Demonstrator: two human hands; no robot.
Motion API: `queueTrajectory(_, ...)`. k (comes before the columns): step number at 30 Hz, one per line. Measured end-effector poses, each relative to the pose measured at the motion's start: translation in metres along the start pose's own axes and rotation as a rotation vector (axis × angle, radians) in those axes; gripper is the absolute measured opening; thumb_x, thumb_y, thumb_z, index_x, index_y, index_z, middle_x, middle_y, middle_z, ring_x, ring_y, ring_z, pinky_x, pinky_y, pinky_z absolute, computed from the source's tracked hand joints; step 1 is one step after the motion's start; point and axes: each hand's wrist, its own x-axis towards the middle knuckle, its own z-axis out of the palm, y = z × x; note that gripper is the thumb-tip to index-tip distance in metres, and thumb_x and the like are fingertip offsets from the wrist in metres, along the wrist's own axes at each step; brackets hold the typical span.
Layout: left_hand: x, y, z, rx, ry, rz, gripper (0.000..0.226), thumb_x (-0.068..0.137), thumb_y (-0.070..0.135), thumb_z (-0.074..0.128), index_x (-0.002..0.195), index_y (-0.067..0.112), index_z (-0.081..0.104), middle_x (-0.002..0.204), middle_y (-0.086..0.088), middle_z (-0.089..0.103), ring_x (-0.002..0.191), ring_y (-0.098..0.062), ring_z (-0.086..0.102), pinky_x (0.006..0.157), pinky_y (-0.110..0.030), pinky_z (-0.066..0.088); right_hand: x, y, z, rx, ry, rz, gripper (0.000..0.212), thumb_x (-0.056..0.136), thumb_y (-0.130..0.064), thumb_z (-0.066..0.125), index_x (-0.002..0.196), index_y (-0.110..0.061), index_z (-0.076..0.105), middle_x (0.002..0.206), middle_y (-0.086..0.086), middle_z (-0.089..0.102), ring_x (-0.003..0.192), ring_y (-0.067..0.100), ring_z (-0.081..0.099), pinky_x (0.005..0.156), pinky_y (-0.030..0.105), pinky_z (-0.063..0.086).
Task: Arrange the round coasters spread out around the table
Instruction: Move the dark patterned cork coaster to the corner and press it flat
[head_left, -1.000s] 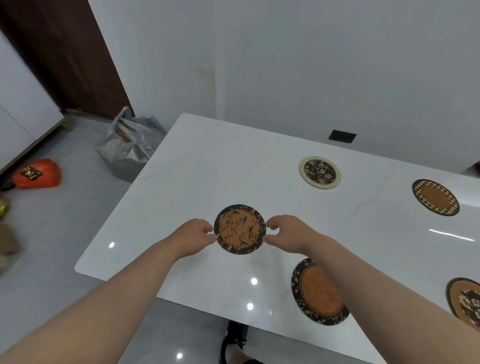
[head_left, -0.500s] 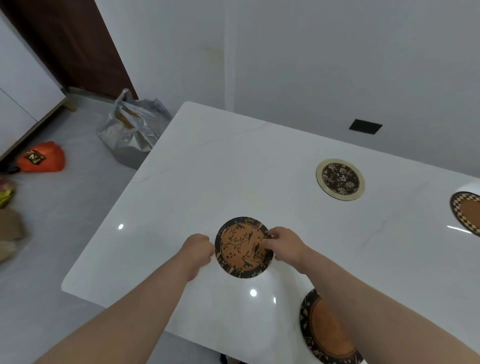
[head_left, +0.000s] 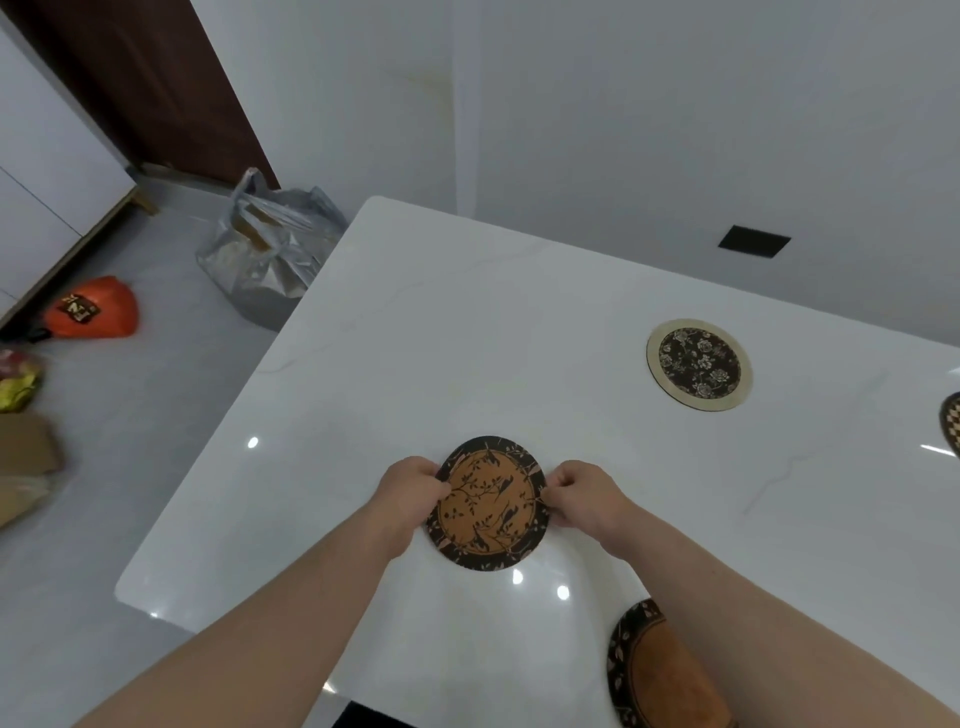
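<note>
Both hands, left hand (head_left: 410, 493) and right hand (head_left: 576, 493), pinch opposite edges of the bird-pattern coaster (head_left: 488, 503) at lower centre on the tabletop (head_left: 467, 338); lay flat, release evenly, clear of floral coaster (head_left: 699, 365).

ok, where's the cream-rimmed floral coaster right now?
Head view, right of centre: the cream-rimmed coaster lies flat on the white table, beyond and right of the bird coaster, left of the checkered coaster at the frame's edge.

A grey plastic bag (head_left: 270, 260) sits on the pale floor (head_left: 130, 467), far left. Further left lie an orange pouch (head_left: 93, 309), a yellow packet (head_left: 18, 387) and cardboard (head_left: 26, 447). A dark door (head_left: 156, 88) stands behind. A black plate (head_left: 754, 241) marks the white wall (head_left: 623, 104).
</note>
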Motion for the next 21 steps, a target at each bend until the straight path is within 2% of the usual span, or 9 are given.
queueTrajectory(3, 0.003, 0.016, -0.009, -0.059, -0.009, 0.058, 0.015, 0.090, 0.007, 0.057, 0.099, 0.018, 0.062, 0.100, -0.007, 0.067, 0.092, -0.022, 0.064, 0.069, -0.034, 0.055, 0.004, -0.010, -0.002, 0.080, 0.014, 0.000, 0.015, 0.088, -0.005, 0.056, 0.074, -0.010, 0.053, 0.080, 0.013, 0.062, 0.072, 0.023, 0.062, 0.074, 0.041, 0.060)
queueTrajectory(5, 0.006, 0.027, -0.016, -0.080, -0.045, 0.133, 0.026, 0.088, 0.000, 0.058, 0.102, 0.022, 0.062, 0.099, -0.008, 0.068, 0.095, -0.023, 0.065, 0.076, -0.036, 0.055, 0.007, -0.018, -0.004, 0.153, 0.069, -0.005, 0.016, 0.089, -0.005, 0.056, 0.075, -0.010, 0.053, 0.083, 0.015, 0.064, 0.075, 0.025, 0.065, 0.069, 0.036, 0.062)
queueTrajectory(8, 0.011, 0.046, -0.029, -0.117, -0.095, 0.209, 0.045, 0.082, -0.010, 0.061, 0.105, 0.028, 0.063, 0.098, -0.011, 0.069, 0.095, -0.023, 0.067, 0.078, -0.035, 0.055, 0.011, -0.034, -0.010, 0.249, 0.118, -0.029, 0.015, 0.089, -0.006, 0.060, 0.076, -0.009, 0.054, 0.086, 0.016, 0.066, 0.075, 0.024, 0.066, 0.060, 0.028, 0.059)
queueTrajectory(11, 0.019, 0.066, -0.041, -0.074, -0.054, 0.277, 0.042, 0.080, -0.008, 0.067, 0.105, 0.027, 0.064, 0.094, -0.013, 0.070, 0.092, -0.024, 0.068, 0.080, -0.037, 0.056, 0.017, -0.050, -0.016, 0.335, 0.136, -0.044, 0.012, 0.086, -0.003, 0.064, 0.079, -0.009, 0.056, 0.086, 0.017, 0.066, 0.077, 0.026, 0.067, 0.062, 0.031, 0.059)
queueTrajectory(14, 0.031, 0.084, -0.051, -0.063, 0.012, 0.331, 0.028, 0.079, -0.006, 0.071, 0.097, 0.015, 0.065, 0.087, -0.011, 0.070, 0.084, -0.023, 0.069, 0.071, -0.034, 0.057, 0.023, -0.066, -0.020, 0.393, 0.162, -0.071, 0.013, 0.086, -0.002, 0.064, 0.079, -0.010, 0.056, 0.088, 0.018, 0.068, 0.078, 0.028, 0.068, 0.069, 0.038, 0.061)
queueTrajectory(17, 0.047, 0.099, -0.057, -0.021, 0.041, 0.367, 0.018, 0.079, -0.005, 0.071, 0.086, 0.010, 0.065, 0.081, -0.009, 0.067, 0.073, -0.018, 0.066, 0.058, -0.025, 0.055, 0.033, -0.076, -0.021, 0.458, 0.184, -0.086, 0.012, 0.086, -0.001, 0.064, 0.079, -0.009, 0.057, 0.084, 0.018, 0.068, 0.069, 0.025, 0.067, 0.067, 0.037, 0.061)
queueTrajectory(21, 0.074, 0.119, -0.066, 0.013, 0.017, 0.414, 0.016, 0.081, -0.004, 0.069, 0.086, 0.011, 0.064, 0.076, -0.008, 0.065, 0.069, -0.017, 0.064, 0.055, -0.023, 0.054, 0.049, -0.094, -0.019, 0.498, 0.226, -0.097, 0.011, 0.086, 0.001, 0.062, 0.080, -0.007, 0.057, 0.081, 0.017, 0.066, 0.065, 0.024, 0.065, 0.068, 0.040, 0.062)
